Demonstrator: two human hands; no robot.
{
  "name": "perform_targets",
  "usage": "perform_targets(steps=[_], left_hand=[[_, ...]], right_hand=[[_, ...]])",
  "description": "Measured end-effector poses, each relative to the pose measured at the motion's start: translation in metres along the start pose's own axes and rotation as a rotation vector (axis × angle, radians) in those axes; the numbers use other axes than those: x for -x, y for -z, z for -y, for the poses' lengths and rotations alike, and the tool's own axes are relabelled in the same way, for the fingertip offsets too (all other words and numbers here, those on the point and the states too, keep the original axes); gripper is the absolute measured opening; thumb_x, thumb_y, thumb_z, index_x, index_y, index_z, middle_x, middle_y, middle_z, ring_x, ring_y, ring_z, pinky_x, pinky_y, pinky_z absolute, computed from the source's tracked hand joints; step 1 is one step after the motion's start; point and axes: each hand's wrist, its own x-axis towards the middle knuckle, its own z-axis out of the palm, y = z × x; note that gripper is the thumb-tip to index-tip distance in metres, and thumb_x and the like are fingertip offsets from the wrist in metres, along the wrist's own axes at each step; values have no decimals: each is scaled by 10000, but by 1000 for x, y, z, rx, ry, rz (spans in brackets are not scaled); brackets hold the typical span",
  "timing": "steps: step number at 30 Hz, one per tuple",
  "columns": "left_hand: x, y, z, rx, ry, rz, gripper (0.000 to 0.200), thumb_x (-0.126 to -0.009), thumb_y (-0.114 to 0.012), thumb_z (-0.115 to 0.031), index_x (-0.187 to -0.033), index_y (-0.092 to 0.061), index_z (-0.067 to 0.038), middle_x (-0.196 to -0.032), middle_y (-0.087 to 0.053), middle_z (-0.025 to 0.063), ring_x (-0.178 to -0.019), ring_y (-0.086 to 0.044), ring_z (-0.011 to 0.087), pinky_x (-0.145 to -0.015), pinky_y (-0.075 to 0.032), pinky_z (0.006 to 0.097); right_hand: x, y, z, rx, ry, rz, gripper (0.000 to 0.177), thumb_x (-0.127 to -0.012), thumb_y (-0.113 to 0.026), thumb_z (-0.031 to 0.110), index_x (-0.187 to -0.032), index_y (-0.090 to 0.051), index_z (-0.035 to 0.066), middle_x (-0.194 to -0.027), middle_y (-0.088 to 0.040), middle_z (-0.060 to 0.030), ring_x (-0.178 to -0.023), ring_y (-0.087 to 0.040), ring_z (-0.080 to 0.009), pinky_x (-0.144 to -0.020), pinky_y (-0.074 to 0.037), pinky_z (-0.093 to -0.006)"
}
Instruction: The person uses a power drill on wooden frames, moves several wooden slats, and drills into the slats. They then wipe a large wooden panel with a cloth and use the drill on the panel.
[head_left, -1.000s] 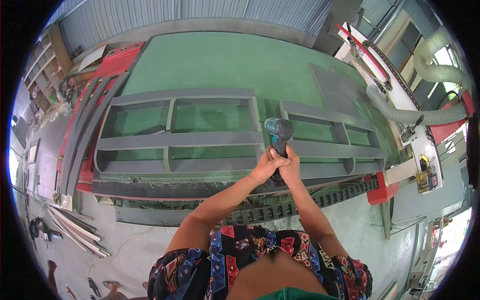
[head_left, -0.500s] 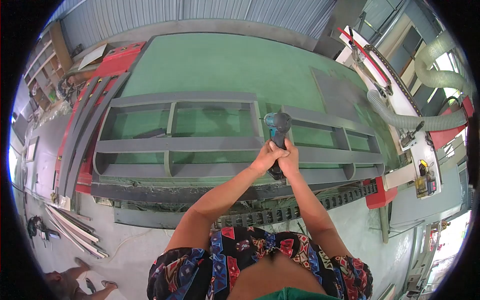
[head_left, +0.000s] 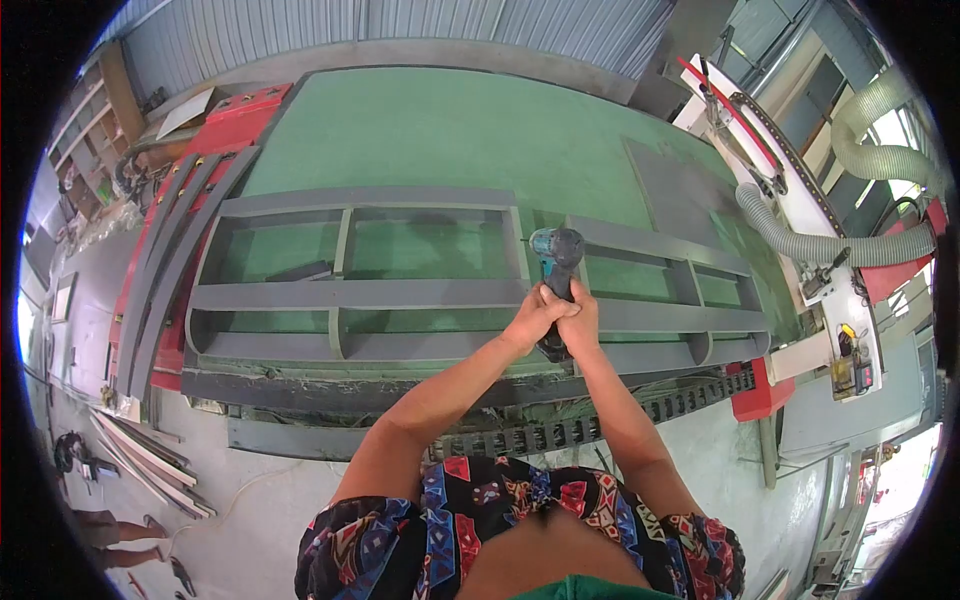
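Both of my hands are closed around the handle of a teal and black cordless drill (head_left: 557,246), held in front of me with its body on top and its thin bit toward the left. My left hand (head_left: 536,317) grips from the left side, and my right hand (head_left: 580,318) wraps it from the right. The drill overlaps the gap between two grey shelf frames: the longer left frame (head_left: 360,294), with a divided grid of compartments, and the shorter right frame (head_left: 650,316). A small grey piece (head_left: 300,271) lies inside the left frame.
The frames lie on a green machine bed (head_left: 450,120). Curved grey strips (head_left: 185,260) rest over a red rail at left. A ribbed hose (head_left: 830,243) and white gantry stand at right. More strips (head_left: 150,462) lie on the floor, near another person's legs (head_left: 130,533).
My hands and the drill stay nearly where they were, still gripped together. At the lower left, the other person has shifted; legs show now where a bent-over upper body was visible.
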Motion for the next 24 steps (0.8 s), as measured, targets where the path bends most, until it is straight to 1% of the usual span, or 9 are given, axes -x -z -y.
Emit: perform_targets(steps=[5,8,10,13,17,19,20,22,24], left_hand=[[-18,9,0,-1,4,31,699,-675,-726,-295,-1185,-384,40,-1083,-511,151,-1047,-504,234,-922,-409,347],[-34,17,-3,-3,-18,45,711,-673,-724,-309,-1193,-382,33,-1090,-506,149,-1049,-502,236,-934,-400,345],[-42,21,-8,15,-44,60,717,-672,-720,-317,-1199,-378,28,-1099,-499,147,-1051,-501,235,-938,-396,346],[-51,25,-15,22,-39,20,717,-667,-717,-320,-1198,-378,24,-1107,-498,147,-1049,-502,236,-937,-400,351],[-65,34,-21,32,-43,39,709,-666,-714,-319,-1190,-381,22,-1103,-501,148,-1048,-503,237,-929,-408,361],[-69,38,-27,11,-9,29,702,-668,-710,-321,-1188,-384,19,-1092,-512,147,-1034,-512,239,-918,-418,365],[-69,39,-29,11,-10,29,702,-668,-710,-321,-1188,-384,19,-1092,-512,147,-1034,-512,239,-918,-418,365],[-67,39,-36,-25,-18,-15,699,-669,-710,-328,-1184,-387,17,-1077,-521,145,-1013,-523,239,-907,-427,362],[-68,40,-36,-22,-25,-19,693,-669,-711,-329,-1179,-391,15,-1074,-524,143,-1002,-527,237,-902,-428,358]], right_hand=[[-15,-2,3,15,12,-5,427,-802,-660,401,-1041,-598,52,-890,-650,-136,-831,-631,-299,-733,-470,-374],[-28,-4,15,-11,-46,31,424,-800,-661,415,-1019,-598,57,-862,-648,-125,-810,-623,-287,-722,-467,-372],[-37,-7,19,-65,10,1,270,-815,-688,233,-933,-596,9,-794,-604,-45,-719,-521,-126,-669,-443,-288],[-50,-12,23,-18,22,-14,280,-807,-690,242,-931,-596,9,-782,-603,-61,-714,-529,-142,-673,-444,-305],[-66,-20,20,2,50,-26,308,-802,-686,277,-927,-591,12,-778,-603,-86,-720,-539,-168,-681,-444,-324],[-73,-22,21,82,34,-2,457,-778,-652,452,-1028,-602,74,-848,-645,-143,-814,-619,-315,-719,-463,-396],[-75,-24,22,82,35,-2,457,-778,-652,452,-1028,-602,74,-848,-645,-143,-814,-619,-315,-719,-463,-396],[-77,-27,26,35,35,-19,351,-798,-675,336,-899,-577,15,-792,-591,-118,-729,-544,-214,-688,-442,-346],[-78,-28,26,38,38,-22,350,-799,-676,336,-899,-576,15,-793,-589,-118,-728,-543,-214,-686,-441,-348]])
